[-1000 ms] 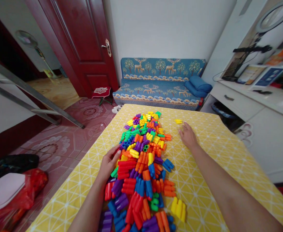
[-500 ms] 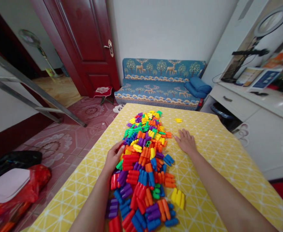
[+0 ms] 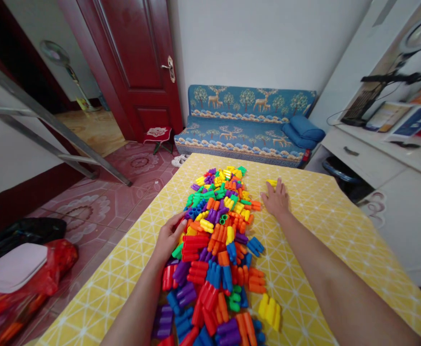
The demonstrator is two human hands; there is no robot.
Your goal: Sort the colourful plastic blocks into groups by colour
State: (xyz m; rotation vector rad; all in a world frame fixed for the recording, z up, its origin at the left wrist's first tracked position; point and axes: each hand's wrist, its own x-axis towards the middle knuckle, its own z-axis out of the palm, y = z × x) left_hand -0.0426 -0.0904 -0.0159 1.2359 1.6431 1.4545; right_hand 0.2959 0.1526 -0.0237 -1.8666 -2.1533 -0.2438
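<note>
A long pile of plastic toy building blocks (image 3: 198, 245) in red, blue, purple, orange, green and yellow runs down the yellow patterned tablecloth (image 3: 314, 240). My left hand (image 3: 170, 234) rests against the pile's left edge, thumb and fingers apart, near red and blue blocks; its fingertips are partly hidden. To the right of the pile, my right hand (image 3: 277, 199) lies over the cloth with fingers stretched out. Its fingertips reach a lone yellow block (image 3: 271, 182), which they partly cover. Another yellow block (image 3: 270, 311) sits apart at the near right of the pile.
Beyond the table stands a blue patterned sofa (image 3: 232, 129), with a small red stool (image 3: 157, 134) to its left. A metal ladder (image 3: 62, 129) leans at the left. On the right is a white cabinet (image 3: 386, 178). Bags and a pale lid (image 3: 14, 269) lie on the floor.
My right hand has moved forward, its fingers now at the lone yellow block. My left hand stays at the pile's edge. The view has shifted slightly.
</note>
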